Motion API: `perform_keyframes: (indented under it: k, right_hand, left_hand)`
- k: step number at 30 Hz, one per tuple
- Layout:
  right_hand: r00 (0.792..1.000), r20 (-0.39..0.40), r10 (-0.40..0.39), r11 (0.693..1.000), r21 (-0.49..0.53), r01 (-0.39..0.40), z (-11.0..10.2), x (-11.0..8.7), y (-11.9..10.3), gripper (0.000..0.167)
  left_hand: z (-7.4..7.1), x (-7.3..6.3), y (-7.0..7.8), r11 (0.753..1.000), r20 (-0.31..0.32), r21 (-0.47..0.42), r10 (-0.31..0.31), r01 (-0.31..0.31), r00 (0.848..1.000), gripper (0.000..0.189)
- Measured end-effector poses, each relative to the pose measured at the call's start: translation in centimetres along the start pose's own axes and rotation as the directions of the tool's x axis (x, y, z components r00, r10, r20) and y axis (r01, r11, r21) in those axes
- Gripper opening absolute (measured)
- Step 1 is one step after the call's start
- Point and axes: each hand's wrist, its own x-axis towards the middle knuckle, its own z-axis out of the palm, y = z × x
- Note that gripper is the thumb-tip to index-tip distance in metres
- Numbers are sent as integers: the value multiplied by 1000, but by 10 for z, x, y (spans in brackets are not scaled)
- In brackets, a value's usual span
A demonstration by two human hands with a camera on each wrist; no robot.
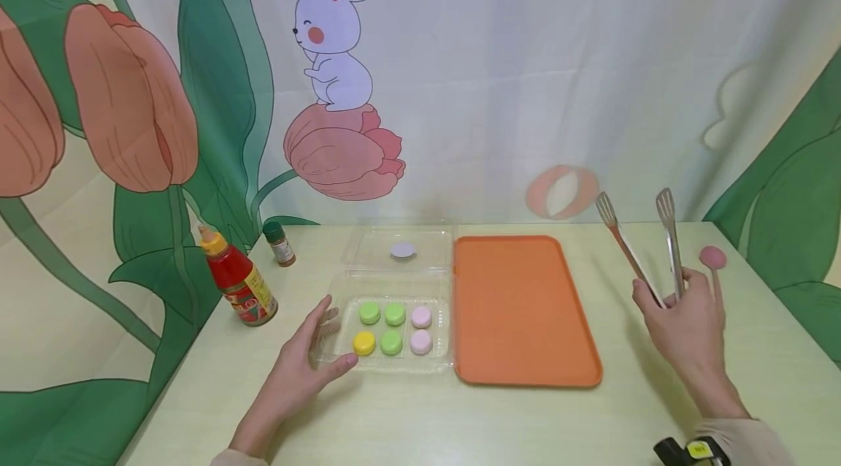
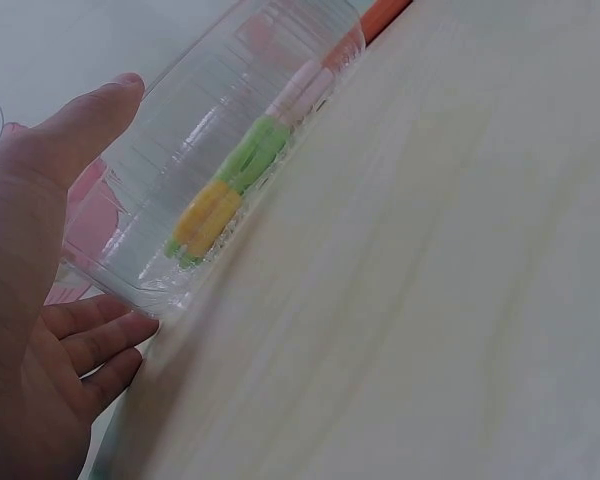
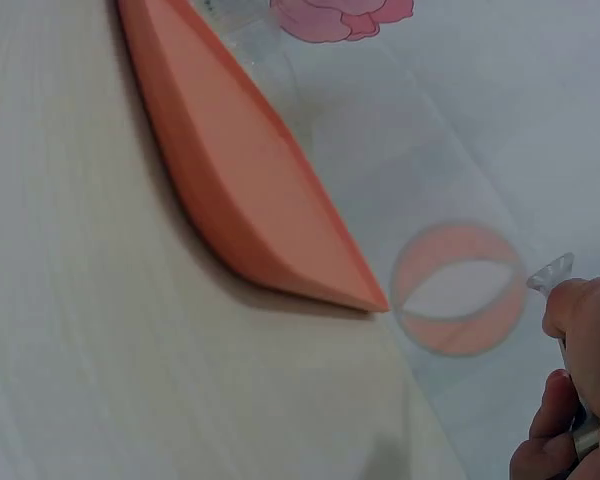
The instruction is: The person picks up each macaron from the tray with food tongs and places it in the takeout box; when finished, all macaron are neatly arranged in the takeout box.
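Note:
In the head view, my right hand (image 1: 690, 323) grips metal tongs (image 1: 671, 239), their two slotted tips pointing up and spread apart, right of the tray. In the right wrist view, my right hand (image 3: 590, 350) shows at the right edge, fingers wrapped round the tongs' handle. My left hand (image 1: 296, 364) lies at the left side of a clear plastic box (image 1: 342, 364), fingers straight and thumb apart. Its lid is folded back. Inside sit green macarons (image 1: 391, 342), a yellow macaron (image 1: 364, 342) and two pink macarons (image 1: 421, 341). The left wrist view shows fingertips (image 2: 130, 325) right at the box's lower corner.
An orange tray (image 1: 525, 312) lies right of the box. A red sauce bottle (image 1: 243, 283) and a small green-capped jar (image 1: 279, 243) stand at the left. A pink round-headed utensil (image 1: 712, 258) lies behind my right hand. A printed curtain (image 1: 460, 86) hangs behind the table.

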Motion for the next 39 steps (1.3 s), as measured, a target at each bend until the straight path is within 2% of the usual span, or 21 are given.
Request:
perform_keyframes:
  k: [4,8,17,23,28,39]
  right_hand:
    - [998,38,44,999,-18,-43,8,0,9,87]
    - [996,66,65,997,-34,-63,15,-1,15,85]
    - [999,39,23,997,-68,-20,33,-7,22,77]
    - [999,23,24,996,-86,-22,39,-11,25,77]
    - [998,45,40,989,-148,-33,43,-11,28,77]
    - [993,98,63,978,-204,-42,44,-12,29,80]
  left_hand:
    - [0,0,0,1000,0,-2,-4,4,1000,113]
    - [0,0,0,1000,0,-4,-2,2,1000,112]
    - [0,1,0,1000,-7,-8,25,-25,1000,111]
    - [-1,1,-1,999,-5,-5,40,-40,999,111]
    - [-1,0,-2,999,-7,-5,42,-42,999,111]
    - [-1,-1,-2,999,-5,-10,38,-38,999,111]
